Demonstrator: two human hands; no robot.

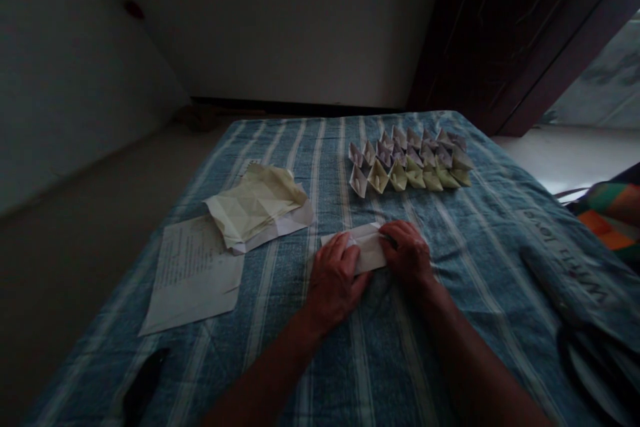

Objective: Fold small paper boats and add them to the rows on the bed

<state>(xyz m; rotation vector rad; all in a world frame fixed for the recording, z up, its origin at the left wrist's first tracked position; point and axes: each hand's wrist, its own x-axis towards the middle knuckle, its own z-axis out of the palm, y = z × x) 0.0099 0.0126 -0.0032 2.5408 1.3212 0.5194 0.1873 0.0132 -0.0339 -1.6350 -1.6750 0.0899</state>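
Folded paper (369, 252) lies between left hand (333, 277) and right hand (410, 257), both apparently grasping it.

The folded paper (370, 252) is white, the tablecloth (331, 190) blue (striped in white).

The left hand (334, 283) is bare, its back broad and gently rounded. Its fingers (331, 248) look fairly thick, with blunt, rounded tips, and a stout thumb (361, 282) sits on the side nearer the other hand. Just behind this hand the left wrist (311, 321) is bare, and beyond it the left forearm (265, 367) is smooth in outline, also bare, and cut off by the bottom of the view. The right hand (411, 255), bare too, has a compact, rounded shape. Behind it come a slim right wrist (427, 288) and an uncovered, tapering right forearm (470, 347), widest farthest from the hand. Dim light blurs finer skin detail.
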